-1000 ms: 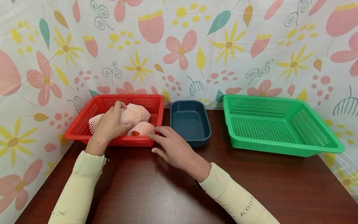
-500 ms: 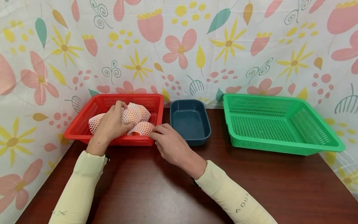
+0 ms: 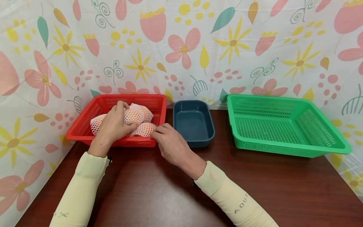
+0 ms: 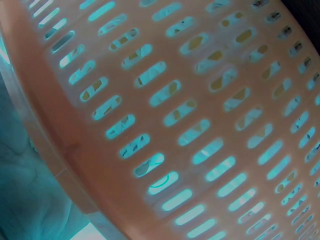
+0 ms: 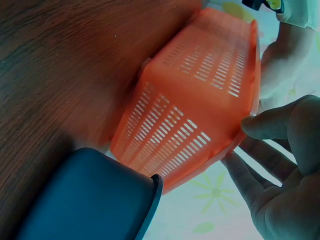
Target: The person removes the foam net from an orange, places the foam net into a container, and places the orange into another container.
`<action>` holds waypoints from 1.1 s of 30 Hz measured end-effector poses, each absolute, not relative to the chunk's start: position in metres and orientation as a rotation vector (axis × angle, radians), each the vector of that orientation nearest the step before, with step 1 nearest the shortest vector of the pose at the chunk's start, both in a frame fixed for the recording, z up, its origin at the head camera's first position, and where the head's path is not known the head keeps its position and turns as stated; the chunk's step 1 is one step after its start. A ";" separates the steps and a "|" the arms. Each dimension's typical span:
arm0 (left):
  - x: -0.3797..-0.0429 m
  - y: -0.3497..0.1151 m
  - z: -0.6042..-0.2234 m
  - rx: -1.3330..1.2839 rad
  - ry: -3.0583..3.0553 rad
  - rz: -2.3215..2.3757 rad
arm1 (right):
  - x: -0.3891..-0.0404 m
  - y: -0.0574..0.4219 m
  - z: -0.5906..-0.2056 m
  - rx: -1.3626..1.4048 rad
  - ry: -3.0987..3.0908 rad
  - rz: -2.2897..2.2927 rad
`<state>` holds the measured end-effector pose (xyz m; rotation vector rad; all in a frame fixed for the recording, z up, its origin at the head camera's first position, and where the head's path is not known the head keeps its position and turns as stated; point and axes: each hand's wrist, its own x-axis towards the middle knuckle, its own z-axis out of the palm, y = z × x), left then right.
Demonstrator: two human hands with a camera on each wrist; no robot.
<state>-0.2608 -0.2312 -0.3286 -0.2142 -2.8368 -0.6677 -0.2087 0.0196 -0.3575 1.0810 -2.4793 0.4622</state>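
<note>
Several round fruits in white foam nets lie in the red basket, with orange-red skin showing through the mesh. My left hand reaches over the near rim, its thumb and curled fingers around a netted fruit in the middle of the pile. Another netted fruit sits close to the near right corner. At that corner my right hand pinches the basket's rim; in the right wrist view the thumb presses the outer side and the fingers go over the rim. Only the basket's slotted wall fills most of the left wrist view.
Right of the red basket stands a dark blue rectangular dish. A green slotted basket sits farther right. All stand on a dark brown wooden table, with a flowered sheet hanging behind them.
My right hand has drawn its fingers and thumb together onto the red basket's corner rim, its forearm shifting slightly left. The left hand and the fruits stay nearly the same.
</note>
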 end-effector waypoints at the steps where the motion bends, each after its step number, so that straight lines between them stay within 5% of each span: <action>1: -0.260 -0.231 -0.328 -0.213 -2.833 -0.672 | -0.209 0.020 -0.358 1.079 -2.480 0.463; 33: -0.242 -0.215 -0.311 -0.351 -2.662 -0.771 | -0.208 0.021 -0.360 1.085 -2.458 0.489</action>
